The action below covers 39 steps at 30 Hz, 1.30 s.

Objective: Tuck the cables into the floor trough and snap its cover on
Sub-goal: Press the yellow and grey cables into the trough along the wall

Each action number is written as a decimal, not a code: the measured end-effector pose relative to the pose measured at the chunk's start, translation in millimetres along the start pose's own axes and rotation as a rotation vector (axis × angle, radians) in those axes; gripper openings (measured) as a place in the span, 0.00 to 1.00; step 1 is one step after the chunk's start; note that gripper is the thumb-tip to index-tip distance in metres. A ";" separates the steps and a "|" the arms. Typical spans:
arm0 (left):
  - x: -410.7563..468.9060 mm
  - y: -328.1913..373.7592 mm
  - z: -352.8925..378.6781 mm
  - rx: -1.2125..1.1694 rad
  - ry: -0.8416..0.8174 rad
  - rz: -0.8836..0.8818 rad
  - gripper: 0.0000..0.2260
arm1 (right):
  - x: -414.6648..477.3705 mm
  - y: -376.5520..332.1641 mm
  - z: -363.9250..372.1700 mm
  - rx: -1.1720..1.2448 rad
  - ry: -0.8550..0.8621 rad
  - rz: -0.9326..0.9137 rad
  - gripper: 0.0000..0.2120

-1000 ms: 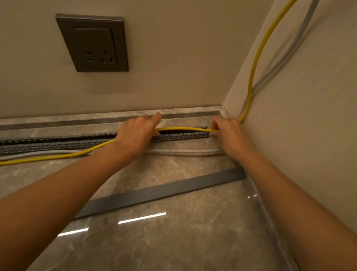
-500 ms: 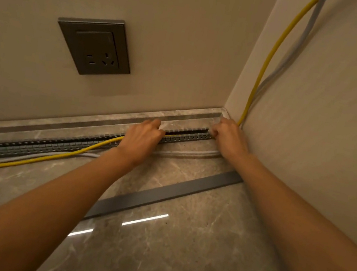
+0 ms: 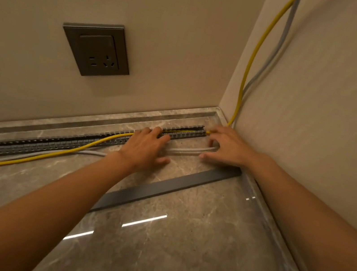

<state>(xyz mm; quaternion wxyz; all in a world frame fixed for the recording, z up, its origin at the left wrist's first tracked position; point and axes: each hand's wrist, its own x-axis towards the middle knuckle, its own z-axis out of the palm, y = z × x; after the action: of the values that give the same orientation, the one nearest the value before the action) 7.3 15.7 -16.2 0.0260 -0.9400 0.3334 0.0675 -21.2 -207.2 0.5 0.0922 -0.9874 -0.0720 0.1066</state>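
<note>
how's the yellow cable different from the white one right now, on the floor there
The yellow cable already lies inside the trough near the corner; the white cable lies wholly outside it on the floor. The yellow cable crosses the trough's front edge beside the left hand, while the white one runs in front of the trough. Both pass under the hands and run off left.

Legible text: none. The wall socket (image 3: pixel 96 49) bears only plug slots, no lettering. Cables, trough and cover strip carry no readable markings.
</note>
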 end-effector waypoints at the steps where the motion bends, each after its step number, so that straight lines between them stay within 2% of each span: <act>1: 0.7 0.3 1.6 0.003 0.021 -0.010 0.22 | -2.1 3.3 1.0 -0.020 0.004 0.002 0.19; 4: 2.0 0.2 5.7 0.046 0.045 0.010 0.15 | -4.1 10.9 4.0 -0.107 0.043 0.024 0.16; 8: 3.1 -4.9 9.6 -0.006 0.036 0.038 0.14 | 3.2 11.9 9.5 -0.158 0.108 0.008 0.10; 12: 2.3 -8.3 4.9 -0.225 0.093 -0.015 0.07 | 7.0 14.0 10.4 -0.168 0.192 0.035 0.10; 16: 1.2 -7.5 -4.3 -0.423 0.122 -0.048 0.07 | 16.2 13.1 7.5 -0.168 0.266 0.020 0.16; 21: 8.6 -11.2 -3.8 -0.353 0.111 -0.018 0.11 | 33.4 12.1 -4.3 -0.170 0.225 0.062 0.13; 26: 12.1 -8.8 2.0 -0.184 0.087 -0.027 0.17 | 47.4 8.0 -3.6 -0.143 0.319 0.123 0.11; 28: 13.8 -5.7 3.8 -0.159 0.097 -0.035 0.18 | 48.7 5.8 -2.8 -0.118 0.301 0.120 0.11; 32: 14.4 -1.6 6.5 -0.081 0.151 0.009 0.22 | 43.7 5.6 -5.6 0.091 0.195 0.088 0.09; 35: 16.9 -1.4 5.8 -0.063 0.158 0.068 0.23 | 43.9 6.1 -3.8 0.328 0.193 0.140 0.09; 39: 19.0 -4.0 5.2 -0.092 0.161 0.050 0.22 | 47.1 2.5 4.1 0.276 0.258 0.153 0.08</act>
<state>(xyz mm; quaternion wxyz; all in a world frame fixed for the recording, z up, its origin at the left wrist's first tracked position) 23.9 7.4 -24.1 -0.0458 -0.9339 0.3545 0.0076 23.8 -201.3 -13.3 0.2265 -0.9735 0.0309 -0.0051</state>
